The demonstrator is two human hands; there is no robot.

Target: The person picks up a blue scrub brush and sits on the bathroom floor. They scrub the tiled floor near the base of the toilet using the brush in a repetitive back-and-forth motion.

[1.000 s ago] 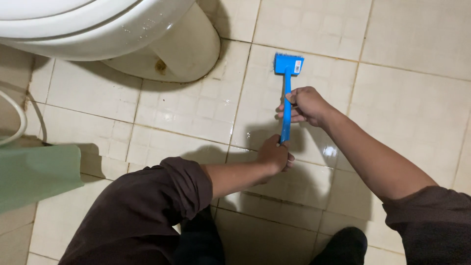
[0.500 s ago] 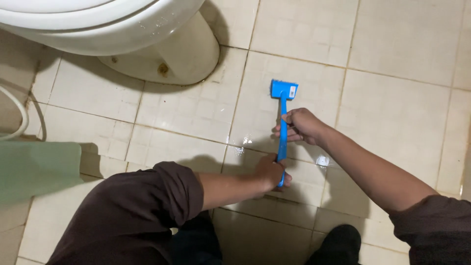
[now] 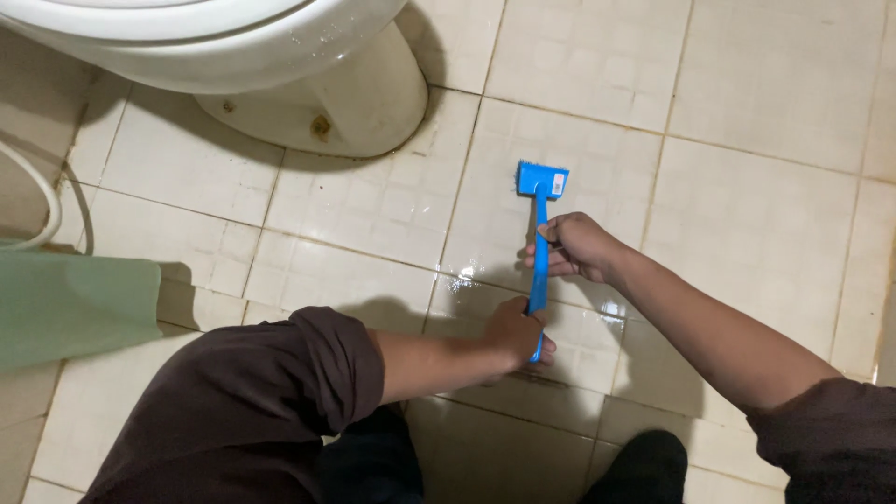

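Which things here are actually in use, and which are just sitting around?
In use:
- blue brush, head pressed on the floor
- left hand, gripping the handle's near end
- right hand, gripping mid-handle
- wet tiled floor

Just there:
- white toilet
- white hose
- green cloth-like sheet

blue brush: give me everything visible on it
The brush is bright blue and looks like plastic: a long, thin, straight handle ending in a wide, flat rectangular head, forming a T. A small pale label sits on the head's right side. Bristles are not clearly visible. It lies nearly vertical in the picture, head away from the person, on wet glossy floor tile right of the toilet base. The right hand grips mid-handle; the left hand grips the near end.
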